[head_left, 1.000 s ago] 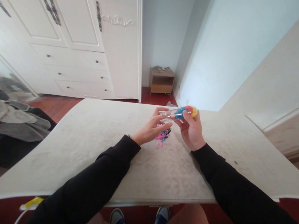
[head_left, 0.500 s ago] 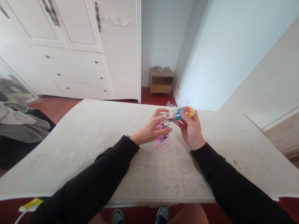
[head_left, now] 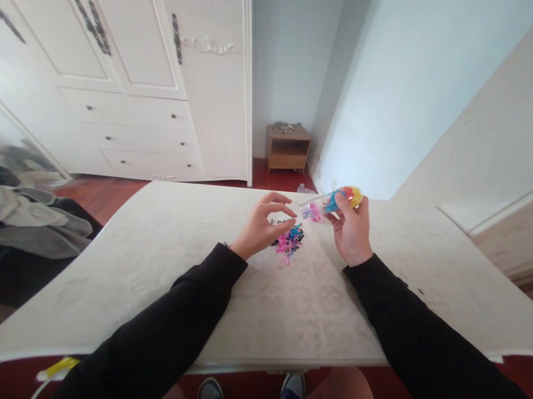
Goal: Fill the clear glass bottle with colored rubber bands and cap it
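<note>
My right hand (head_left: 353, 233) is closed around a clear plastic tube (head_left: 321, 206), which lies nearly level above the table. Yellow, red, blue and pink small bands, looking like hair elastics, show through its wall; its left end points at my other hand. Just left of that end, my left hand (head_left: 263, 225) has its fingers curved and apart, and I see nothing between them. A loose pile of pink, black and blue elastics (head_left: 289, 242) lies on the white table (head_left: 198, 217), below and beside the left fingertips.
Beyond the table stand a white wardrobe (head_left: 141, 111) and a small wooden nightstand (head_left: 288, 147). Dark and grey clothes (head_left: 20, 211) are heaped at the left. A pale wall (head_left: 402, 70) runs along the right. A yellow object with a white cable (head_left: 58, 367) shows below the table's left front edge.
The tube and my right hand have shifted right, away from my left hand. My left hand has come off the tube's end and drawn slightly left. More blue elastics now show in the pile.
</note>
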Demonstrator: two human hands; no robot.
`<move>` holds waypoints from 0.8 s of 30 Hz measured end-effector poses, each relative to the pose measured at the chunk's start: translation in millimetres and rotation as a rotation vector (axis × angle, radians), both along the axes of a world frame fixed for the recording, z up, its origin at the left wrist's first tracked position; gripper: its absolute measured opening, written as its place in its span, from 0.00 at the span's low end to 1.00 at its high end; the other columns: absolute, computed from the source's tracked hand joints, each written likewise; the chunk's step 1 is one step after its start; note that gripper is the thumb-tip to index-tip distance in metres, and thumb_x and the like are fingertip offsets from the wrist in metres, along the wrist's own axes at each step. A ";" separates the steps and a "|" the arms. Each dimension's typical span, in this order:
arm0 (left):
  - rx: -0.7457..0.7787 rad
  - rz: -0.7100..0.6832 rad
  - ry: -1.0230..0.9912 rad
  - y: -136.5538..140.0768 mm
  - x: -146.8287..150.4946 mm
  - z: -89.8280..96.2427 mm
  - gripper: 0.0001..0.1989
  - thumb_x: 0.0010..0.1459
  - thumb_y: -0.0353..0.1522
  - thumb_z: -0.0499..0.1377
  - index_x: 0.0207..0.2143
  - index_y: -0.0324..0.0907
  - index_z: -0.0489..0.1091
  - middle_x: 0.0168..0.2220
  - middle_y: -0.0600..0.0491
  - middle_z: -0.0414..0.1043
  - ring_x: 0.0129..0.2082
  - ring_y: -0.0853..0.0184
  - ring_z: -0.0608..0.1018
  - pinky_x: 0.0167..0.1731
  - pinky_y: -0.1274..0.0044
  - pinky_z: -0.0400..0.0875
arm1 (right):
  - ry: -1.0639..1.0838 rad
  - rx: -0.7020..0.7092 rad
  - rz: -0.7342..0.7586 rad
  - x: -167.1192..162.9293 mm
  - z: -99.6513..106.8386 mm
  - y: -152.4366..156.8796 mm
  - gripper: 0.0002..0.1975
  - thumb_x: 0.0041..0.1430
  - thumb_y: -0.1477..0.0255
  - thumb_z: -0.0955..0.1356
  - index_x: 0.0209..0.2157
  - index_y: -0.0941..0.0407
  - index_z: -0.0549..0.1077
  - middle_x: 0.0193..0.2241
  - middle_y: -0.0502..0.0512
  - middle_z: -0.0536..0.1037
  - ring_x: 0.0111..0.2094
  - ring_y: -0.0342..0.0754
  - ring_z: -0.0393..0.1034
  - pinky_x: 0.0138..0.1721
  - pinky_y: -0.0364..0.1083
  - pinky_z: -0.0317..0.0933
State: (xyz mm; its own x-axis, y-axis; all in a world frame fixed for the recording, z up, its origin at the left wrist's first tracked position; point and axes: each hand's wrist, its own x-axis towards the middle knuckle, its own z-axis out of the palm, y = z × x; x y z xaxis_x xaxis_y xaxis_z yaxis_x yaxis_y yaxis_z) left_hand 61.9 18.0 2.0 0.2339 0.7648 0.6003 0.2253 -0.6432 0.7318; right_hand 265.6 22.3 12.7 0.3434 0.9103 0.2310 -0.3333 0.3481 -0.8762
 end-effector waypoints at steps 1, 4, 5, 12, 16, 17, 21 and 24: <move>0.006 -0.012 0.008 0.0 0.0 -0.8 0.04 0.59 0.33 0.67 0.36 0.44 0.81 0.48 0.48 0.74 0.52 0.58 0.77 0.59 0.59 0.69 | 0.006 -0.008 0.003 -0.6 -0.7 0.0 0.24 0.47 0.61 0.80 0.40 0.50 0.67 0.35 0.42 0.77 0.32 0.41 0.75 0.31 0.41 0.70; 0.021 -0.065 0.068 0.0 0.7 -3.9 0.10 0.59 0.35 0.68 0.44 0.45 0.81 0.53 0.45 0.71 0.57 0.56 0.74 0.62 0.57 0.66 | 0.039 -0.048 0.053 -3.4 -3.7 0.1 0.24 0.46 0.60 0.80 0.39 0.50 0.68 0.34 0.42 0.77 0.31 0.41 0.74 0.30 0.41 0.70; 0.024 -0.083 0.091 -0.1 1.2 -4.9 0.12 0.59 0.35 0.68 0.46 0.46 0.81 0.55 0.45 0.70 0.58 0.55 0.73 0.63 0.57 0.65 | 0.054 -0.062 0.075 -4.5 -4.9 0.0 0.24 0.46 0.59 0.80 0.39 0.51 0.69 0.33 0.42 0.78 0.31 0.41 0.74 0.30 0.41 0.71; 0.022 -0.129 0.066 -1.5 4.5 -4.0 0.08 0.60 0.35 0.66 0.40 0.43 0.81 0.46 0.46 0.74 0.46 0.61 0.78 0.52 0.66 0.74 | 0.091 -0.106 0.152 -6.9 -10.0 0.4 0.26 0.44 0.56 0.81 0.36 0.52 0.68 0.30 0.42 0.78 0.29 0.40 0.74 0.30 0.41 0.73; 0.024 -0.087 0.033 -2.6 3.4 0.5 0.06 0.58 0.35 0.66 0.32 0.42 0.79 0.40 0.49 0.74 0.40 0.64 0.77 0.46 0.70 0.74 | 0.084 -0.097 0.124 -3.6 -9.1 3.4 0.26 0.43 0.56 0.81 0.37 0.51 0.69 0.31 0.42 0.77 0.28 0.40 0.74 0.28 0.41 0.72; 0.023 -0.083 0.030 -2.9 2.8 1.3 0.06 0.58 0.34 0.66 0.31 0.42 0.79 0.39 0.49 0.74 0.40 0.64 0.77 0.45 0.70 0.74 | 0.092 -0.094 0.114 -3.0 -8.6 4.0 0.27 0.42 0.56 0.82 0.37 0.51 0.69 0.31 0.42 0.77 0.28 0.40 0.74 0.27 0.40 0.72; 0.028 -0.101 0.043 -3.8 2.0 0.9 0.09 0.60 0.34 0.66 0.43 0.43 0.81 0.45 0.47 0.74 0.46 0.62 0.77 0.51 0.67 0.74 | 0.147 -0.095 0.108 -5.7 -7.5 1.9 0.26 0.42 0.58 0.82 0.36 0.51 0.69 0.31 0.42 0.78 0.29 0.40 0.74 0.28 0.40 0.73; 0.072 -0.184 0.157 -4.5 3.8 -2.8 0.25 0.58 0.35 0.67 0.59 0.46 0.75 0.59 0.42 0.67 0.58 0.55 0.73 0.61 0.61 0.69 | 0.170 -0.118 0.174 -12.1 -8.6 -3.9 0.25 0.44 0.58 0.82 0.36 0.52 0.69 0.32 0.43 0.79 0.30 0.40 0.76 0.32 0.41 0.75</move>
